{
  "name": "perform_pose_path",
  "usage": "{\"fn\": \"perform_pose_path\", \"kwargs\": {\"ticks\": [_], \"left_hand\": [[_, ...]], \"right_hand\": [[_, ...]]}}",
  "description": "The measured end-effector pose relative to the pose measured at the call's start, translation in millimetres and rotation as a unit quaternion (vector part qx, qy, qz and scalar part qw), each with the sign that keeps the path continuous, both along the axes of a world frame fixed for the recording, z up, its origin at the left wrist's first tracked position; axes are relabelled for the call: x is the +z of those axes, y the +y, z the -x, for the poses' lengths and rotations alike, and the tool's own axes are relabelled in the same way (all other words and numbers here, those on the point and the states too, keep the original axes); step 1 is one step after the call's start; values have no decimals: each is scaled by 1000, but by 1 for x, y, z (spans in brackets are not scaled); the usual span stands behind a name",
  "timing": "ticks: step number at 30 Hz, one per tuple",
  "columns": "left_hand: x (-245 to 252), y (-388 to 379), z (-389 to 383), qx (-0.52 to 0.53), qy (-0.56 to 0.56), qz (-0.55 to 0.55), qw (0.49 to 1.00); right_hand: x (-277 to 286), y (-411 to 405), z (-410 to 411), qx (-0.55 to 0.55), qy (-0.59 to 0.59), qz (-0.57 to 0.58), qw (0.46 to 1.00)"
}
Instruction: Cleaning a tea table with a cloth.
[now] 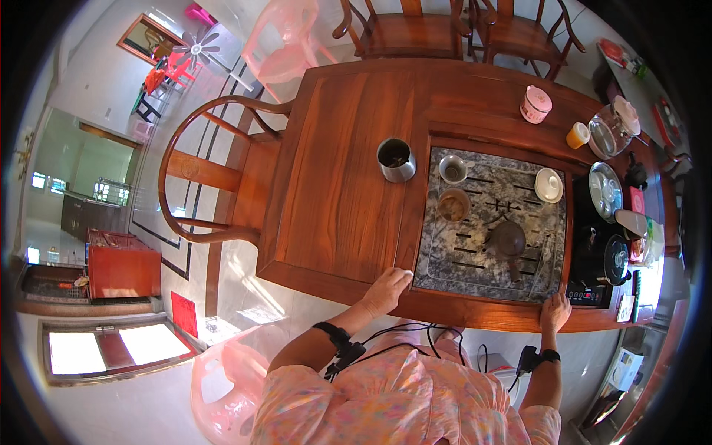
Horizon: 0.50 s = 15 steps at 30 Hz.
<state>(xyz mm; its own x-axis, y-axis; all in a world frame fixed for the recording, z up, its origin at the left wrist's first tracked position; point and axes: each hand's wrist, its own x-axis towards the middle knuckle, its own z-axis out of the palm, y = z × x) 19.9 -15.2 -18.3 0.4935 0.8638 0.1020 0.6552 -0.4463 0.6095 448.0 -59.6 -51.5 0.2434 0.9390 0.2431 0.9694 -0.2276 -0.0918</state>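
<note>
My left hand [389,287] rests at the wooden table's [345,222] near edge, by the left front corner of a stone tea tray [484,278]; something small and white shows at its fingertips. At the tray's right front corner, my right hand [555,311] lies curled on the edge, and what is under its fingers is hidden. On the tray stand a dark teapot [508,240], a glass cup [454,205] with brownish contents, a small pitcher [453,169] and a white lidded bowl [549,186]. A steel canister [396,161] with dark contents stands left of the tray.
A black kettle [603,258] stands by an induction cooker [587,296] at the right. Behind are a pink lidded jar [536,104], a yellow-orange jar [578,136] and a glass pot [607,133]. Wooden chairs [411,33] and pink plastic chairs [228,389] surround the table. Black cables [431,334] hang near my waist.
</note>
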Motion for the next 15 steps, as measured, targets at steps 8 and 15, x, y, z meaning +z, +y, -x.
{"fn": "perform_pose_path", "kwargs": {"ticks": [8,15], "left_hand": [[16,85,12,215,-14,5,976],[-16,111,25,177,87,-57,979]], "right_hand": [[-1,-5,-1,-9,12,12,1000],[2,1,4,-9,15,0,1000]]}}
